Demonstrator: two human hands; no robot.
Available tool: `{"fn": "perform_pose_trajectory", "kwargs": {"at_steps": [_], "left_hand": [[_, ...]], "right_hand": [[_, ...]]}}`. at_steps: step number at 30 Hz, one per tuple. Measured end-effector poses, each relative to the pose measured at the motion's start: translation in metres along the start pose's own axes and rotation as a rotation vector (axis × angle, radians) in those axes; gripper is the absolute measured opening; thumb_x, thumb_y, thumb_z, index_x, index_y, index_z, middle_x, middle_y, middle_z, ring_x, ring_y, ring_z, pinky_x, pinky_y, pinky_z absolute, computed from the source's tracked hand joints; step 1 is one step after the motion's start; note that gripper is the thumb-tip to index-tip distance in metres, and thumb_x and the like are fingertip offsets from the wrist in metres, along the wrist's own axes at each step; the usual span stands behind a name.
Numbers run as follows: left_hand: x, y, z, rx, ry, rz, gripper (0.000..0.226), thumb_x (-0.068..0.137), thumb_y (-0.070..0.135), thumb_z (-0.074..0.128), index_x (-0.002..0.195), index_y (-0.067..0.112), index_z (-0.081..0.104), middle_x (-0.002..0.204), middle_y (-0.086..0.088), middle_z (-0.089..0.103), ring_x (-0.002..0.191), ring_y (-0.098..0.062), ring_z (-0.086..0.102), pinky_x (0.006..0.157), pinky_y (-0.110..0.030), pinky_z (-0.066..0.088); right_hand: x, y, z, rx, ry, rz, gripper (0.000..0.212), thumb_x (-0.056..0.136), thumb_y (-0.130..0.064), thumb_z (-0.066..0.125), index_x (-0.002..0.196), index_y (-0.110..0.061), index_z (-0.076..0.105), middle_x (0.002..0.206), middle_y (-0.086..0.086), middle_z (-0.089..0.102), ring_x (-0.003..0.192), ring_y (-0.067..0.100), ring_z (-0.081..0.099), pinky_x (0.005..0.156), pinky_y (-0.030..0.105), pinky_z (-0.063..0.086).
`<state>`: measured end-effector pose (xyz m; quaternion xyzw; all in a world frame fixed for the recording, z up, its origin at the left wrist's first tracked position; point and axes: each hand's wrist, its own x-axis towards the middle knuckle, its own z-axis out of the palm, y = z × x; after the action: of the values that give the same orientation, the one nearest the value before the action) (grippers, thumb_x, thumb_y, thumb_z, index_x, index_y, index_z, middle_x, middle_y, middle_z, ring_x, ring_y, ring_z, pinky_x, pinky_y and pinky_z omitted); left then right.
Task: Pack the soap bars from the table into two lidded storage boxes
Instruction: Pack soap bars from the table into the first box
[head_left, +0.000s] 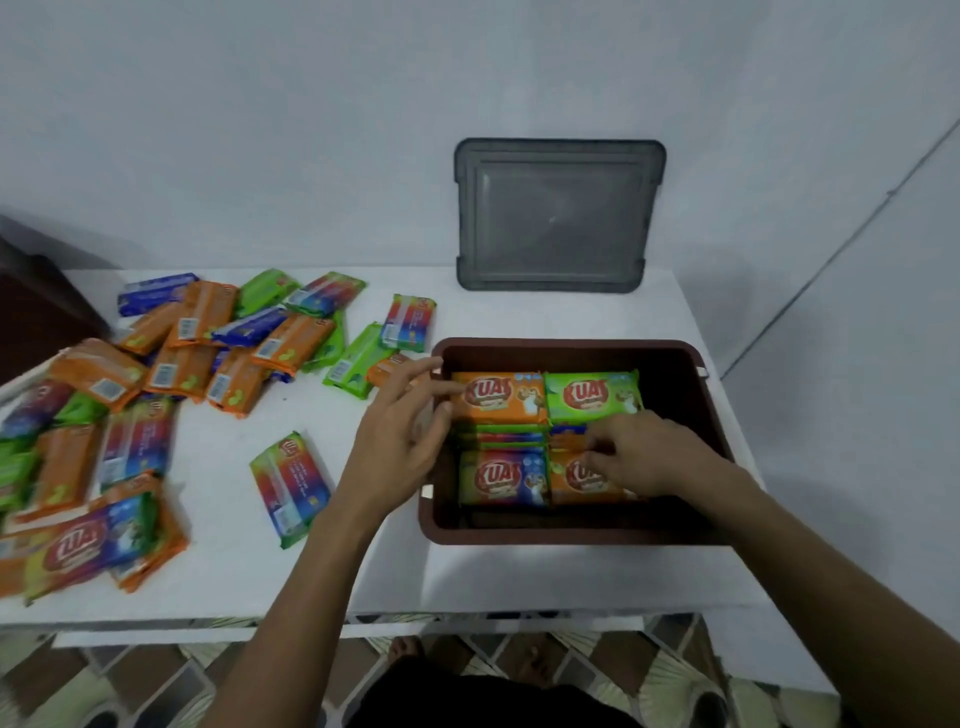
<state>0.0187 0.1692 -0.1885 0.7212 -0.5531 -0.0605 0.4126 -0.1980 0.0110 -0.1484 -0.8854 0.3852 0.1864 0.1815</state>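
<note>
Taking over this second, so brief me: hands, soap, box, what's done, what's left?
Left hand: open at the left rim of the brown box, fingers toward the back-left orange bar.
Right hand: grips the front-right orange bar in the box.
Done: four bars on top, more beneath.
Left: loose bars piled on the table; grey lid leans against the wall; no second box in view.

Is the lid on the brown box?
No, the grey lid leans against the wall behind the open brown box.
</note>
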Motion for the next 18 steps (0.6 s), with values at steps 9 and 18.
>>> {"fn": "perform_pose_trajectory", "kwargs": {"at_steps": [9, 18], "left_hand": [[-0.003, -0.114, -0.087, 0.222, 0.127, -0.244, 0.021, 0.091, 0.012, 0.059, 0.109, 0.02, 0.067, 0.119, 0.001, 0.061, 0.112, -0.017, 0.056, 0.085, -0.03, 0.047], [0.068, -0.231, -0.159, 0.449, -0.121, -0.459, 0.036, 0.096, 0.046, 0.05, 0.12, 0.024, 0.063, 0.118, -0.005, 0.064, 0.1, -0.023, 0.062, 0.073, -0.034, 0.051]], "right_hand": [[0.054, -0.172, -0.028, 0.279, 0.429, -0.394, 0.034, 0.096, -0.039, 0.051, 0.128, -0.028, 0.054, 0.112, 0.005, 0.065, 0.1, 0.023, 0.061, 0.084, 0.04, 0.051], [0.19, -0.295, -0.011, 0.031, 0.215, -0.488, 0.068, 0.084, -0.05, 0.066, 0.141, -0.025, 0.038, 0.135, 0.009, 0.052, 0.121, 0.031, 0.048, 0.09, 0.042, 0.048]]}}
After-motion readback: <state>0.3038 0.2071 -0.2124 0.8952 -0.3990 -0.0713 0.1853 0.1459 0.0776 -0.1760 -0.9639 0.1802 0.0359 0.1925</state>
